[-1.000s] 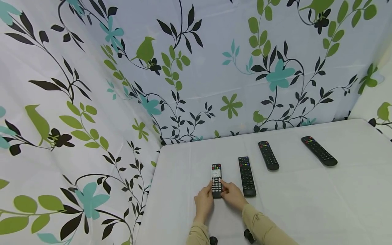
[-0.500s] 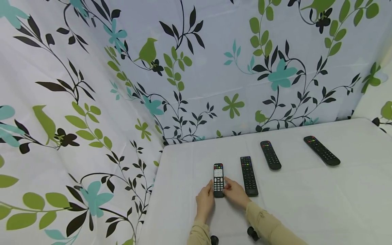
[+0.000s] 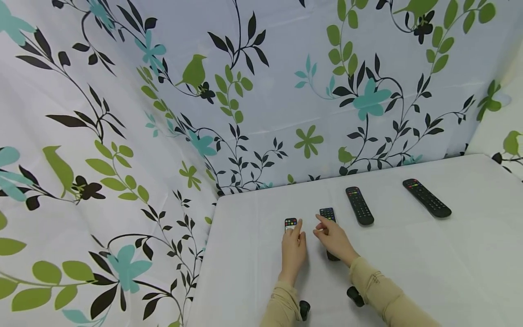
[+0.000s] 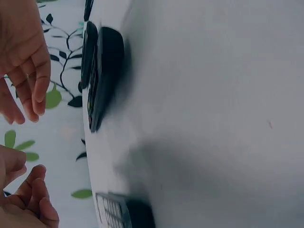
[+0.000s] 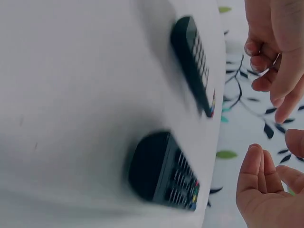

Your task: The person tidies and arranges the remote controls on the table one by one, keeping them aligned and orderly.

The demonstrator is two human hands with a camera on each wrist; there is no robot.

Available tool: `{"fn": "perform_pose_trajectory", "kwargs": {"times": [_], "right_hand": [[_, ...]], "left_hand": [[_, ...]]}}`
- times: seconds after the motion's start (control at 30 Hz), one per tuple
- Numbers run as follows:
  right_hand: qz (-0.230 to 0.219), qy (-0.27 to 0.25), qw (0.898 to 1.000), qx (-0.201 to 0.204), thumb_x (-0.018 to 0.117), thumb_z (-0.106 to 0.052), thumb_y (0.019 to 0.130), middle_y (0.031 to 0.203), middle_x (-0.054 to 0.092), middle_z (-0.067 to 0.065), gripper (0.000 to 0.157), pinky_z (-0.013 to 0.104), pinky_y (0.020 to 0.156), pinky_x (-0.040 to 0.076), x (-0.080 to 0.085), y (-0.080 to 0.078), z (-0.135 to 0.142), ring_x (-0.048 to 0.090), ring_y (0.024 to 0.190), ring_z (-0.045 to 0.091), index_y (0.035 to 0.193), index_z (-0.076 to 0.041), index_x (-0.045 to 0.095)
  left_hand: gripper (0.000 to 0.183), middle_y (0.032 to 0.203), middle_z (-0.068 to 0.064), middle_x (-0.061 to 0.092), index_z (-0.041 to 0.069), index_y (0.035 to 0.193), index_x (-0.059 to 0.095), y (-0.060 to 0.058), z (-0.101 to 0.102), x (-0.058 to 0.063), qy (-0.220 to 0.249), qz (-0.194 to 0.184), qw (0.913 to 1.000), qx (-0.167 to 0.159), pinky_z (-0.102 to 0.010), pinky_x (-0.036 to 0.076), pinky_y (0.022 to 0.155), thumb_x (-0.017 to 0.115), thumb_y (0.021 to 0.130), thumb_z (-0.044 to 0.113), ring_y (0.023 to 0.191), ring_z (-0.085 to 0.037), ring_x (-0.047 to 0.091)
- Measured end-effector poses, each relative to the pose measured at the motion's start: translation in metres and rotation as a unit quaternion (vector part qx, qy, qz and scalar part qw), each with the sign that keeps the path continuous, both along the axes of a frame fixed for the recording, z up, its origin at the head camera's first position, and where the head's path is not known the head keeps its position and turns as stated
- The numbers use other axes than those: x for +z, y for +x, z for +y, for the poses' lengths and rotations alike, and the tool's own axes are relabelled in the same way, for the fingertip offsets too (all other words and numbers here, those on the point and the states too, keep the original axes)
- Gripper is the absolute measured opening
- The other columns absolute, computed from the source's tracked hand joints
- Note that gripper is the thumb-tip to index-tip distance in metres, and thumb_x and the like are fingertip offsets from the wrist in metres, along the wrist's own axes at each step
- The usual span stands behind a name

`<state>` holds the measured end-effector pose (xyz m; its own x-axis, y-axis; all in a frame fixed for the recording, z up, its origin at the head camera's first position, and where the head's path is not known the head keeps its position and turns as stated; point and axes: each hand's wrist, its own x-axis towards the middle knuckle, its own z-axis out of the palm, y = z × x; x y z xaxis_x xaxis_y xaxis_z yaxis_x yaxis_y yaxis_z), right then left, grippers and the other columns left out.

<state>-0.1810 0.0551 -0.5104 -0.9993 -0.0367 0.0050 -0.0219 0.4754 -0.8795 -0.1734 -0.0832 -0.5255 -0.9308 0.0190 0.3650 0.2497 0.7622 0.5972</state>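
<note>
A small black remote control with white buttons (image 3: 290, 222) lies leftmost on the table, its lower part hidden behind my left hand (image 3: 293, 249). That hand is raised above it, fingers loosely bent, holding nothing. To its right, my right hand (image 3: 336, 240) hovers over a longer black remote control (image 3: 328, 213) and covers its middle. Its fingers are half bent with nothing between them. In the left wrist view both hands stand off the table, apart from the longer remote (image 4: 107, 71). The right wrist view has the white-buttoned remote (image 5: 192, 61) flat beneath the hands.
Two more black remotes lie further right: a rounded one (image 3: 359, 205) and a larger one (image 3: 426, 198) set at a slant. All are on a white-covered table (image 3: 408, 263). A patterned cloth (image 3: 261, 100) hangs behind the table and along its left side.
Both hands have let go of the white-buttoned remote and lifted. They have moved right and further forward, the right hand now over the longer remote. The remotes stay in place.
</note>
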Motion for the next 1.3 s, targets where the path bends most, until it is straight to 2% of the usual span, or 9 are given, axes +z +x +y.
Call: {"fn": "perform_pose_trajectory", "kwargs": {"times": [0.13, 0.3, 0.47, 0.6, 0.77, 0.87, 1.07, 1.3], "right_hand": [[-0.003, 0.026, 0.999, -0.026, 0.054, -0.015, 0.092, 0.105, 0.060, 0.016, 0.049, 0.036, 0.078, 0.047, -0.010, -0.003, 0.025, 0.058, 0.091, 0.023, 0.136, 0.003, 0.042], [-0.014, 0.044, 0.998, -0.049, 0.054, -0.012, 0.089, 0.102, 0.059, 0.021, 0.047, 0.045, 0.082, 0.049, -0.032, 0.006, 0.045, 0.061, 0.092, 0.031, 0.131, 0.009, 0.045], [-0.030, 0.047, 0.997, -0.047, 0.055, -0.011, 0.087, 0.097, 0.060, 0.019, 0.046, 0.044, 0.082, 0.047, -0.049, 0.018, 0.048, 0.059, 0.090, 0.028, 0.126, 0.012, 0.049], [-0.023, 0.041, 0.998, -0.042, 0.057, -0.009, 0.086, 0.093, 0.061, 0.016, 0.043, 0.036, 0.075, 0.047, -0.054, 0.023, 0.046, 0.058, 0.085, 0.024, 0.123, 0.013, 0.051], [-0.028, 0.047, 0.998, -0.042, 0.059, -0.009, 0.086, 0.090, 0.060, 0.013, 0.042, 0.028, 0.070, 0.044, -0.058, 0.025, 0.045, 0.056, 0.082, 0.020, 0.123, 0.010, 0.054], [-0.034, 0.049, 0.997, -0.041, 0.059, -0.008, 0.086, 0.091, 0.060, 0.013, 0.042, 0.031, 0.071, 0.046, -0.057, 0.026, 0.044, 0.056, 0.083, 0.020, 0.124, 0.009, 0.054], [-0.050, 0.043, 0.997, -0.027, 0.058, -0.009, 0.087, 0.094, 0.061, 0.016, 0.042, 0.041, 0.077, 0.049, -0.051, 0.027, 0.040, 0.059, 0.087, 0.024, 0.126, 0.007, 0.053], [-0.046, 0.049, 0.998, -0.019, 0.058, -0.008, 0.087, 0.092, 0.061, 0.014, 0.042, 0.034, 0.072, 0.047, -0.052, 0.026, 0.034, 0.056, 0.082, 0.020, 0.125, 0.007, 0.053]], "left_hand": [[0.038, 0.078, -0.003, 0.051, 0.006, 0.130, 0.054, -0.001, 0.021, -0.002, 0.014, -0.045, 0.9986, -0.025, -0.018, 0.034, 0.059, 0.053, 0.092, 0.011, 0.066, -0.004, 0.038], [0.039, 0.080, -0.003, 0.051, 0.002, 0.129, 0.053, 0.007, 0.038, -0.018, 0.001, -0.084, 0.9958, -0.034, -0.019, 0.037, 0.058, 0.053, 0.091, 0.009, 0.065, -0.005, 0.040], [0.039, 0.083, -0.006, 0.054, -0.003, 0.127, 0.053, 0.018, 0.044, -0.030, 0.002, -0.111, 0.9930, -0.040, -0.024, 0.041, 0.062, 0.053, 0.090, 0.008, 0.067, -0.009, 0.043], [0.038, 0.084, -0.007, 0.055, -0.004, 0.128, 0.052, 0.021, 0.047, -0.033, 0.006, -0.124, 0.9910, -0.050, -0.022, 0.039, 0.060, 0.051, 0.092, 0.009, 0.067, -0.007, 0.042], [0.035, 0.085, -0.009, 0.057, -0.003, 0.124, 0.056, 0.023, 0.048, -0.037, -0.005, -0.109, 0.9926, -0.053, -0.022, 0.040, 0.060, 0.053, 0.091, 0.007, 0.066, -0.009, 0.044], [0.034, 0.084, -0.010, 0.058, -0.003, 0.122, 0.058, 0.025, 0.046, -0.038, -0.013, -0.099, 0.9936, -0.052, -0.022, 0.040, 0.060, 0.054, 0.089, 0.005, 0.066, -0.010, 0.046], [0.035, 0.088, -0.009, 0.059, -0.003, 0.124, 0.056, 0.029, 0.042, -0.040, -0.009, -0.118, 0.9918, -0.048, -0.022, 0.043, 0.063, 0.053, 0.091, 0.006, 0.069, -0.008, 0.047], [0.035, 0.089, -0.007, 0.058, -0.002, 0.125, 0.055, 0.030, 0.036, -0.041, -0.011, -0.115, 0.9924, -0.044, -0.022, 0.044, 0.063, 0.052, 0.092, 0.008, 0.069, -0.006, 0.047]]}}
